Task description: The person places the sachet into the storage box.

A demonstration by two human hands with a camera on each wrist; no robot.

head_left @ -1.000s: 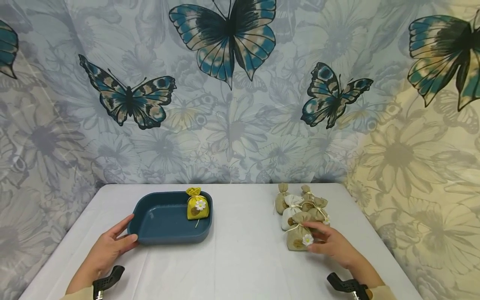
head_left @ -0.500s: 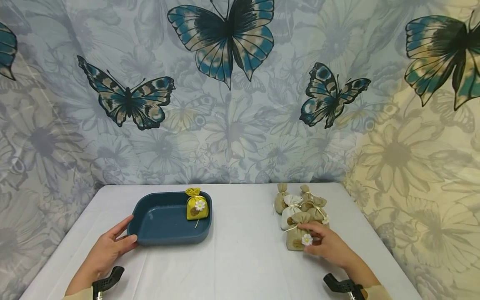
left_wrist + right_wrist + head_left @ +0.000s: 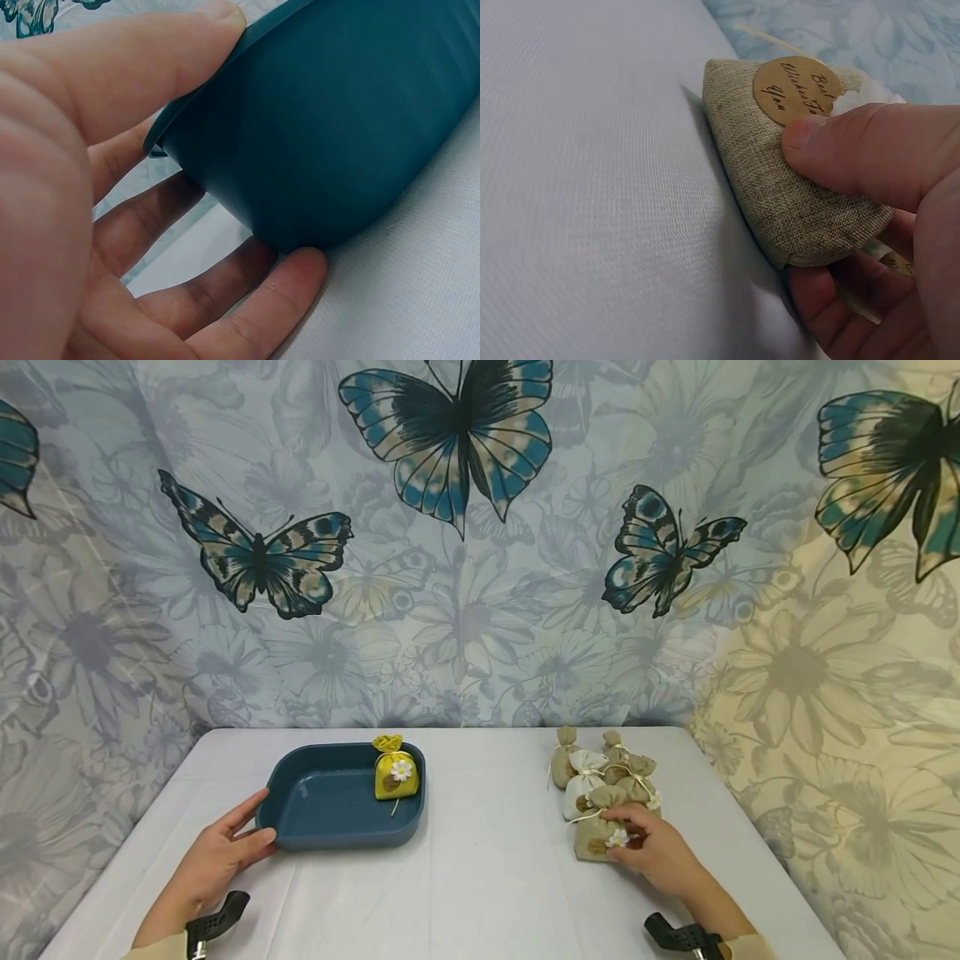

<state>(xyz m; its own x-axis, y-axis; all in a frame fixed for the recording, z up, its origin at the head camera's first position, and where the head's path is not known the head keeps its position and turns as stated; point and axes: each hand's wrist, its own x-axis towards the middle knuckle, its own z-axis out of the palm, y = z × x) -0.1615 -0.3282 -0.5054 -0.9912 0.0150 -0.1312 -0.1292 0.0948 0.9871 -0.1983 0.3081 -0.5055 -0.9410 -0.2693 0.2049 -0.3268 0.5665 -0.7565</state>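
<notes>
My left hand (image 3: 213, 864) holds the left end of a dark blue tray (image 3: 341, 841). In the left wrist view its thumb lies on the rim, while the fingers (image 3: 289, 289) reach along the outer wall down to the cloth. A yellow sachet (image 3: 388, 768) with a white daisy sits in the tray's right end. On the right, my right hand (image 3: 660, 856) pinches the front beige burlap sachet (image 3: 591, 839) between thumb and fingers. That sachet (image 3: 754, 165) tilts, with a round "Best Wishes To You" label (image 3: 787, 86); the thumb partly covers its white flower.
Behind the gripped sachet stand a white sachet (image 3: 579, 792) and several other beige sachets (image 3: 639, 772), packed close together. White cloth (image 3: 480, 877) spreads between tray and sachets. A butterfly-print curtain (image 3: 465, 635) rises along the table's back edge.
My right hand has shifted slightly left and closed firmer on the front beige sachet, which now tilts back a little. The left hand and tray stay put.
</notes>
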